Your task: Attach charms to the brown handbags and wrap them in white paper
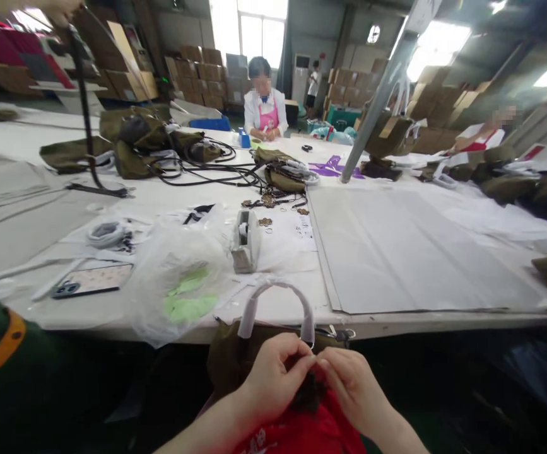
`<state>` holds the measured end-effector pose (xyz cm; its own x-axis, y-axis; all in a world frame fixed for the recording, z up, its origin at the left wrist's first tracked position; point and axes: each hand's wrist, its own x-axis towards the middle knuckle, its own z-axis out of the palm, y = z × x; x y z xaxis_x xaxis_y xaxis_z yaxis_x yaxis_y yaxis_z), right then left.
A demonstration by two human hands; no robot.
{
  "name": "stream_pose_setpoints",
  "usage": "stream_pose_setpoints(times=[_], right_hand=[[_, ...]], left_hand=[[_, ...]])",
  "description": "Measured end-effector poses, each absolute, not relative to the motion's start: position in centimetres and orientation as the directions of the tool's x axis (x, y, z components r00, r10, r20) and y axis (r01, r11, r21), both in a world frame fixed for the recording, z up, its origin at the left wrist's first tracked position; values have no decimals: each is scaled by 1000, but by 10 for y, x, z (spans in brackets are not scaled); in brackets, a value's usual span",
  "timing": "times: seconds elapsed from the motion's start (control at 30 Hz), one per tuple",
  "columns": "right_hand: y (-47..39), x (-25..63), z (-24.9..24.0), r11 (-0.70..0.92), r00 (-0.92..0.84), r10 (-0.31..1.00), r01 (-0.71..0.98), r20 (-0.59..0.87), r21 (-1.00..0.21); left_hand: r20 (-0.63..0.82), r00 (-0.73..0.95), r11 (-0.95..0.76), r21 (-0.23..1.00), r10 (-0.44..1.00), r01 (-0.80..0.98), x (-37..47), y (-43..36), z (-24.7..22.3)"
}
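An olive handbag (226,358) rests against the table's front edge, over a red apron (296,435) on my lap. Its upright handle (250,316) is wrapped in white. Just behind that handle's right foot, on the near side, my left hand (273,375) pinches thumb against finger. My right hand (354,386) pinches too, its fingertips meeting those of the left. Whatever lies between the fingertips is too small to make out. Under the hands hangs a dark piece (307,394), partly covered by them. A metal ring clip (349,333) shows at the bag's right end.
On the white table lie a plastic bag (178,277) with green pieces, a phone (96,279), a tape dispenser (245,243) and grey sheets (419,252). Olive bags with black straps (135,135) sit farther back. A metal post (377,94) rises at right. A co-worker (266,113) sits opposite.
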<state>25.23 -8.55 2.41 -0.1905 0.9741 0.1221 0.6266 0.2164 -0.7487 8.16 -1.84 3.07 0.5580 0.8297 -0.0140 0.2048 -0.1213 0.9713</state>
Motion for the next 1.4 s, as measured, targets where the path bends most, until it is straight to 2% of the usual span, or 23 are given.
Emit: stream_pose_setpoints(times=[0.23, 0.47, 0.87, 0.97, 1.07, 1.17, 1.23, 1.4], right_hand=[[-83, 247, 19, 219, -211, 971, 608, 111, -763], [-82, 241, 7, 198, -142, 980, 576, 141, -793], [-75, 246, 23, 92, -114, 993, 616, 27, -783], [-75, 259, 26, 4, 48, 998, 668, 48, -744], [-79, 270, 22, -163, 197, 980, 691, -33, -704], [-87, 267, 9, -256, 190, 967, 688, -172, -679], [-90, 258, -2, -291, 173, 956, 643, -236, -708], [-89, 240, -22, -342, 226, 939, 516, -260, -785]], left_hand=[[-50, 523, -55, 981, 851, 184, 83, -20, 25], [-41, 490, -65, 978, 871, 198, 83, -20, 24], [17, 516, -120, 979, 857, 167, 78, -19, 16], [-14, 444, -81, 977, 896, 195, 66, -12, 11], [-128, 390, 23, 965, 912, 263, 50, -1, 4], [-225, 484, -9, 901, 846, 434, 43, 2, -1], [-257, 544, -60, 865, 799, 498, 47, -2, -6], [-268, 585, -21, 898, 766, 439, 68, -16, -19]])
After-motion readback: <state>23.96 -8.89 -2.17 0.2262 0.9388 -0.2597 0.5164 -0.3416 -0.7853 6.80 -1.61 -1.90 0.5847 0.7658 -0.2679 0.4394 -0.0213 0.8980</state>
